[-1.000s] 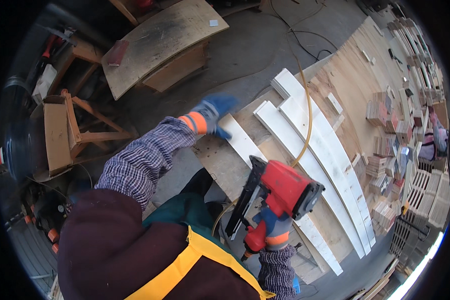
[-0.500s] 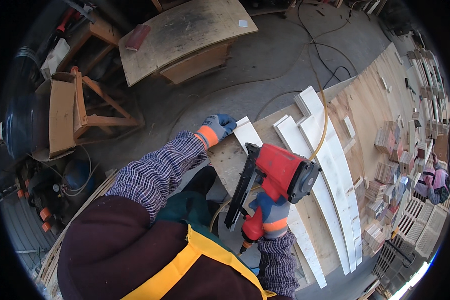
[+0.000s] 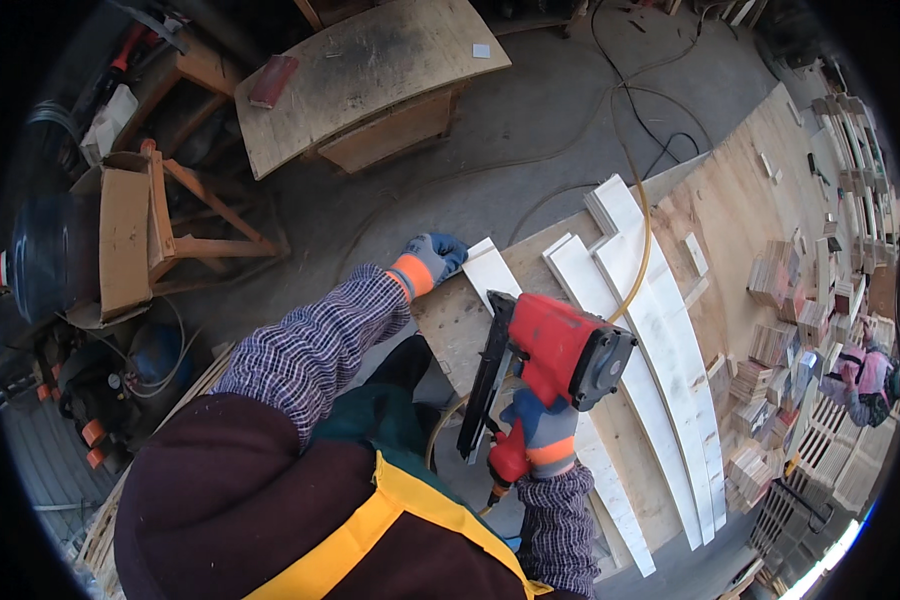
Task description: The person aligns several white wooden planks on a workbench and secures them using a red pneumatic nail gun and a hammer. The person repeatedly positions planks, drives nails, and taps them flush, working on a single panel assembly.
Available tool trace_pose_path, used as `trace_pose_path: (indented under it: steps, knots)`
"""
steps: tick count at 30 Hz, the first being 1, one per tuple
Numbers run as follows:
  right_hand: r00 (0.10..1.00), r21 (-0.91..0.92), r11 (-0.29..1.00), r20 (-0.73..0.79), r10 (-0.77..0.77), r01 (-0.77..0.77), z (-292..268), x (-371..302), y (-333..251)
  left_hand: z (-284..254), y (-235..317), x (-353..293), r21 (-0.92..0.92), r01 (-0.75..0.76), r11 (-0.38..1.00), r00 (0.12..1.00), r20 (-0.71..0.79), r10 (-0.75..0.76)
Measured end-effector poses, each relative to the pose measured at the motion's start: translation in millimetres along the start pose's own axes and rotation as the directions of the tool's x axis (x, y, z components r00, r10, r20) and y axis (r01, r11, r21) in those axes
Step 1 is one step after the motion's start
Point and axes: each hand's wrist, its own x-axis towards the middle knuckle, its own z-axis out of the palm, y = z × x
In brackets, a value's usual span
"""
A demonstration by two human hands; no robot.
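My right hand (image 3: 542, 428), in a grey-blue glove with an orange cuff, is wrapped round the handle of a red and black nail gun (image 3: 555, 345). The gun's nose lies over a narrow white board (image 3: 489, 272), hiding part of it. A hose runs from the handle's lower end. My left hand (image 3: 436, 262), gloved alike, has its fingers curled at the far left end of that board; the fingertips are partly hidden. To the right, long white boards (image 3: 660, 330) overlap on the plywood worktop (image 3: 450, 325).
Behind stands a plywood-topped table (image 3: 370, 70) bearing a dark red block (image 3: 273, 81). A cardboard box (image 3: 126, 245) and wooden stand (image 3: 205, 247) are at left. Stacks of small wood pieces (image 3: 770, 345) fill the right, where another person (image 3: 860, 380) is. A yellow hose (image 3: 643, 235) crosses the boards.
The nail gun has shifted slightly, its nose still over the narrow board. My left hand stays at the board's end. The person at the far right has moved a little.
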Motion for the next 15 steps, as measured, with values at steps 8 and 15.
trace_pose_path:
  steps: [8,15]
  knots:
    - [0.998,0.071,0.996,-0.031,0.056,-0.054,7,18,-22,-2,-1,1,0.031,0.005,1.000,1.000,0.004,-0.005]
    - [0.999,0.126,0.991,0.004,0.054,-0.054,17,29,-23,0,-5,2,0.025,-0.018,1.000,1.000,0.003,0.018]
